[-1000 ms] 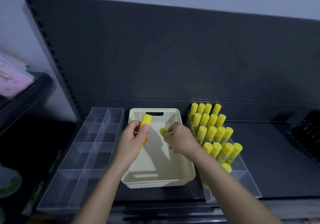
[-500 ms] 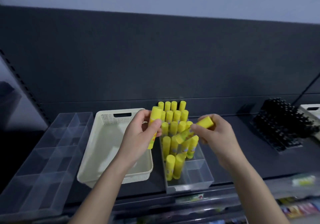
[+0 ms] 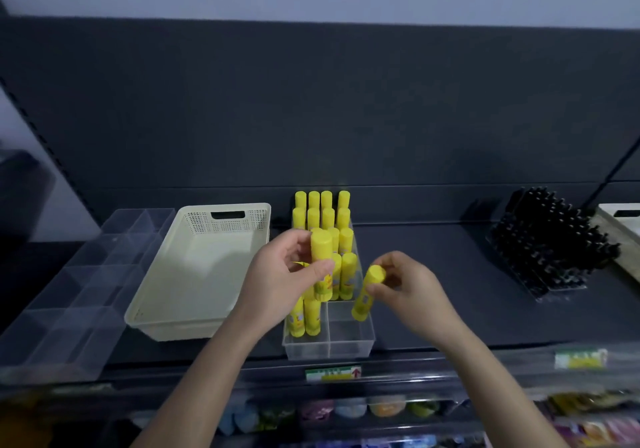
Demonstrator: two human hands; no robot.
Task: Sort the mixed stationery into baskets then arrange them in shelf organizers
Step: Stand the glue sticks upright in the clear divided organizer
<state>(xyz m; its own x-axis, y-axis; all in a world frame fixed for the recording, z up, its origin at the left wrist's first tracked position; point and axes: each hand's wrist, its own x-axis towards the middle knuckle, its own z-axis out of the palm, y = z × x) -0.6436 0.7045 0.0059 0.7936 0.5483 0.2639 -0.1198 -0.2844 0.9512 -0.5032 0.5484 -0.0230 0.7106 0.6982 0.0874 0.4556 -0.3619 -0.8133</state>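
glue sticks (image 3: 325, 210) mostly stand in the clear organizer (image 3: 349, 347) on the shelf (image 3: 433, 309). arranging step: left hand (image 3: 277, 281) grips one upright, right hand (image 3: 412, 291) pinches another, tilted above the empty front-right compartment; next, it likely needs lowering in upright.

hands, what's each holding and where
Left hand grips an upright yellow plastic glue stick mid-body; right hand pinches a tilted yellow glue stick near its cap.

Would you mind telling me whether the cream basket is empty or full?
Empty: the cream basket shows only a bare floor where visible; nothing lies inside.
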